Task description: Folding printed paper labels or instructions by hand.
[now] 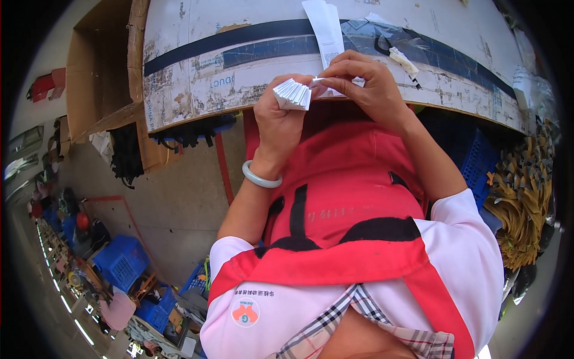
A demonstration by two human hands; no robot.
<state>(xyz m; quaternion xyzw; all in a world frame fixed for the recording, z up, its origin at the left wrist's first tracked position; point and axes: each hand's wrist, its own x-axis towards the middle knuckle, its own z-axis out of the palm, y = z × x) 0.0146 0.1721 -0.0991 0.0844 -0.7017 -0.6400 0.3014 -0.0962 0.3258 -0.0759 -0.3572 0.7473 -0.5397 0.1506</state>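
My left hand [280, 119], with a pale bangle on its wrist, is closed round a fanned stack of folded white paper strips [292, 94]. Close beside it, my right hand [373, 90] pinches a small white strip [320, 80] between thumb and fingertips, at the left hand's fingers. Whether that strip is part of the stack, I cannot tell. Just beyond both hands, long white printed strips [327, 33] lie on the worn white table [245, 69].
A clear plastic bag [382, 40] and a small white bundle with a dark tip [404, 62] lie right of the strips. An open cardboard box [98, 66] stands left of the table. At the right are a blue crate [479, 161] and heaped brown strips [520, 203].
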